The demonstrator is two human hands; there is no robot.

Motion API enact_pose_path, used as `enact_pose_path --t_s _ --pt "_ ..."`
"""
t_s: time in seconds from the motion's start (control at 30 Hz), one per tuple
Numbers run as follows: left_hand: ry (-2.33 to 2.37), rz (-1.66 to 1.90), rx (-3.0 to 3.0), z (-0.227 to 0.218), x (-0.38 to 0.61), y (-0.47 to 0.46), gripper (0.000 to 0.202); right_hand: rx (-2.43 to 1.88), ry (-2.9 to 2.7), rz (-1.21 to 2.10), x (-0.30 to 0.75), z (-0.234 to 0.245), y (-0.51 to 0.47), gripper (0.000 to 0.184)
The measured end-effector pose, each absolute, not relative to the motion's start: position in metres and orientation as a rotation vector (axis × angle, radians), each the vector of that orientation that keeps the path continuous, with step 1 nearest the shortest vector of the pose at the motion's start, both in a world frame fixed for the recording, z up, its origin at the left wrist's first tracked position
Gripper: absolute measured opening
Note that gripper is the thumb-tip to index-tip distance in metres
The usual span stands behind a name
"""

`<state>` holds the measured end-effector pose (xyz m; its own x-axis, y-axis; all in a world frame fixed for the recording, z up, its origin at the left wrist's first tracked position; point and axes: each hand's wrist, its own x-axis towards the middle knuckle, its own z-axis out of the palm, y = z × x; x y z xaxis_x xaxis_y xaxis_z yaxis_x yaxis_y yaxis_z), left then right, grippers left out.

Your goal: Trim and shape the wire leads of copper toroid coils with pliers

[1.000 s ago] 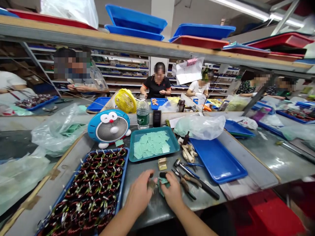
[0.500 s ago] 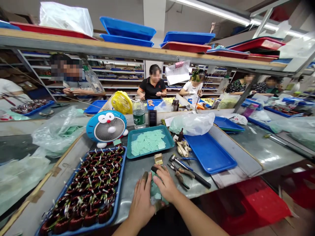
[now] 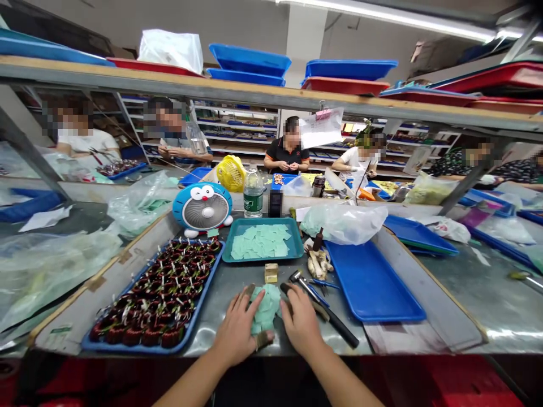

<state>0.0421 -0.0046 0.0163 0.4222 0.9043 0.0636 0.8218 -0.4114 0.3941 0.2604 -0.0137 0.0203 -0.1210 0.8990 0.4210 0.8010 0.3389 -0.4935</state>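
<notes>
1. The left hand point(image 3: 240, 328) is held palm down, with the fingers spread wide and the forearm entering from the lower edge. Its fingertips are set against the left side of the green sheets point(image 3: 265, 308).
2. The right hand point(image 3: 302, 319) is posed likewise, palm down and fingers spread, against the right side of the sheets. Whether either hand grips them cannot be told.
3. The sheets are bunched in one pile between the hands, near the front edge of the counter point(image 3: 212, 333). A small brown piece point(image 3: 263, 339) shows at their lower end.
4. Just beyond the pile, one small block point(image 3: 271, 273) is placed. Past it lies one teal tray point(image 3: 263, 220) of loose green squares point(image 3: 262, 242).
5. One hammer point(image 3: 331, 319) lies just beside the right hand, and one blue tray point(image 3: 369, 282) lies further right.
6. Left of the left hand, one blue tray point(image 3: 136, 349) is filled with coils point(image 3: 156, 299), too many to count.
7. Toward the far edge stand one Doraemon fan point(image 3: 202, 208) and one water bottle point(image 3: 253, 193), whose label cannot be read.
</notes>
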Motion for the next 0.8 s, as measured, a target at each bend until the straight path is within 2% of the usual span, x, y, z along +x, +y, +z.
enact_pose_path --t_s 0.2,0.33,0.47,0.63,0.8 --pt "1.506 0.317 2.357 0.019 0.043 -0.006 0.119 -1.572 -2.125 0.085 0.252 0.033 0.079 0.025" --pt "1.533 0.285 2.312 0.019 0.044 -0.005 0.122 -1.619 -2.167 0.035 0.247 0.022 0.096 0.016" --pt "1.557 0.28 2.267 0.019 0.044 -0.007 0.118 -1.607 -2.164 0.019 0.25 0.017 0.098 0.016" --pt "1.549 0.31 2.268 0.018 0.047 -0.003 0.111 -1.508 -2.048 0.032 0.258 0.021 0.07 0.028" --pt "1.459 0.367 2.346 0.025 0.044 0.001 0.11 -1.378 -1.889 0.049 0.259 0.013 -0.027 0.031"
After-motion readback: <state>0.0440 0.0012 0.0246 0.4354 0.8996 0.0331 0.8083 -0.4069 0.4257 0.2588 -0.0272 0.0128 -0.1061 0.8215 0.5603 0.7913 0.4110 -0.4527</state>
